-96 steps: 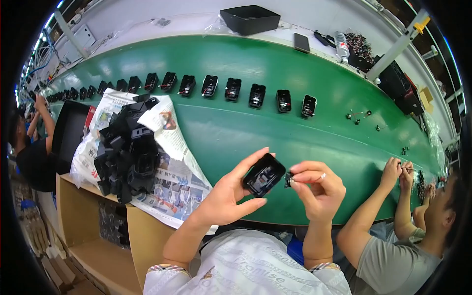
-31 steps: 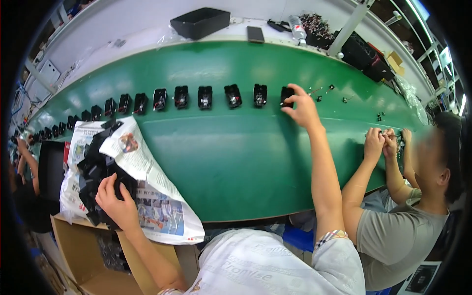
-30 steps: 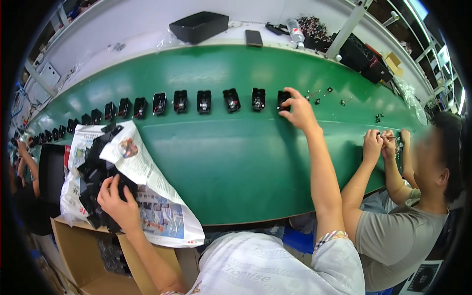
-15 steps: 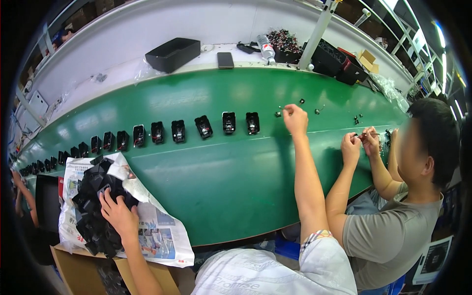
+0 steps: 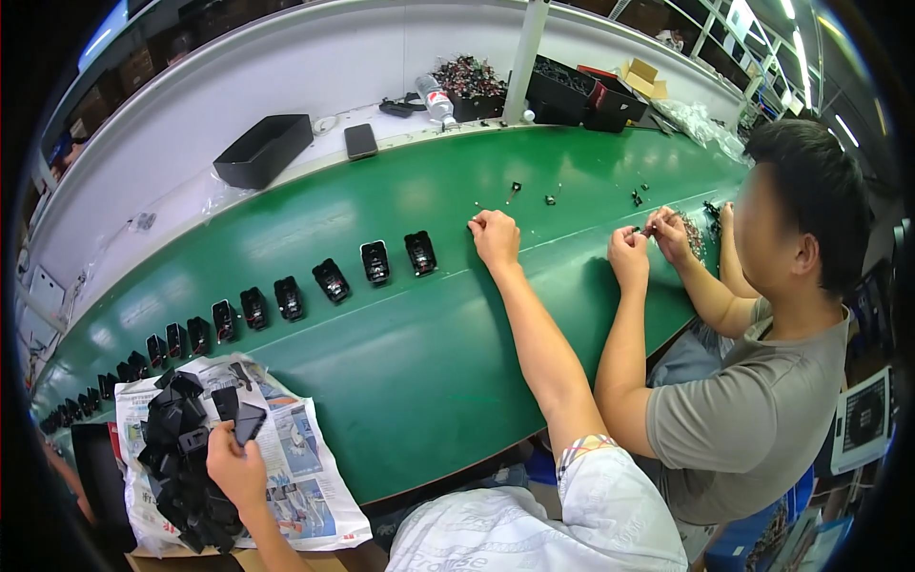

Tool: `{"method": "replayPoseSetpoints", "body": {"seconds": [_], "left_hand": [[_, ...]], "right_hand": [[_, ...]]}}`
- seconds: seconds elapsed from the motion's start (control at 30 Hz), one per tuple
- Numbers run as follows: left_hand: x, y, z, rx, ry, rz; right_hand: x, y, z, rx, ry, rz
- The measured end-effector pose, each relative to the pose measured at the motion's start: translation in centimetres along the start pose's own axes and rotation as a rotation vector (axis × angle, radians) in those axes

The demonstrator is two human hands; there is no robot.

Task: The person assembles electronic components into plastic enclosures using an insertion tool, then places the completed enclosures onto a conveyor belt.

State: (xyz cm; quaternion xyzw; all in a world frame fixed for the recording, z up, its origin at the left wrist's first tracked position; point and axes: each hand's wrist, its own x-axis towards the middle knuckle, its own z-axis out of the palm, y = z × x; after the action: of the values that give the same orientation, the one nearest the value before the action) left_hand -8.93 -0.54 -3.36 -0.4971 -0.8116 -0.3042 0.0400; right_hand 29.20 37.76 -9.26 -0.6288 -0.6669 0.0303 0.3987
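Change since earlier frame: the right hand [image 5: 496, 238] has been drawn back from the end of the row of black housings [image 5: 286, 297] and is now set on the green table [image 5: 419, 381] just right of the last housing [image 5: 420, 253]; the left hand [image 5: 236, 467] has been raised from the pile with a part in it.

Head view, left hand: closed around a black housing [image 5: 246, 421], gripped at its lower end, with the part tilted up and to the right above the pile of black parts [image 5: 186, 458] on the newspaper [image 5: 305, 477].

Head view, right hand: closed in a loose fist, knuckles up, resting on the table; whether anything small is pinched in it cannot be told.

Key relation: the held housing lies far to the lower left of the right hand, across the table; the left hand is the nearer one. The row's open end lies just beside the right hand, with each housing's long axis set across the table.

Small parts: several dark screws or clips [image 5: 548, 198] are scattered beyond the right hand.

Neighbour: a co-worker's hands [image 5: 648, 243] are busy near the right, apart from the wearer's.

Hidden: the lower pile is cut off by the frame edge; the far left of the row is too small to be counted.
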Motion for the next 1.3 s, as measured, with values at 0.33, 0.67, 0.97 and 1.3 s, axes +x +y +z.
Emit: {"method": "replayPoseSetpoints", "body": {"seconds": [0.33,0.67,0.97,1.3], "left_hand": [[-1.8,9.4,0.0,-1.644,-0.544,-0.461],[-0.7,14.3,2.1,-1.82,-0.803,-0.426],[-1.3,13.7,2.3,-1.906,-0.743,-0.364],[-1.4,13.6,2.7,-1.853,-0.731,-0.291]], "right_hand": [[-8.1,-12.5,-6.4,0.694,-0.024,-0.179],[-16.4,-18.1,-14.2,0.853,-0.482,-0.472],[-16.7,-19.6,-15.2,0.662,-0.526,-0.693],[-15.5,-19.0,-15.3,0.628,-0.433,-0.904]]}}
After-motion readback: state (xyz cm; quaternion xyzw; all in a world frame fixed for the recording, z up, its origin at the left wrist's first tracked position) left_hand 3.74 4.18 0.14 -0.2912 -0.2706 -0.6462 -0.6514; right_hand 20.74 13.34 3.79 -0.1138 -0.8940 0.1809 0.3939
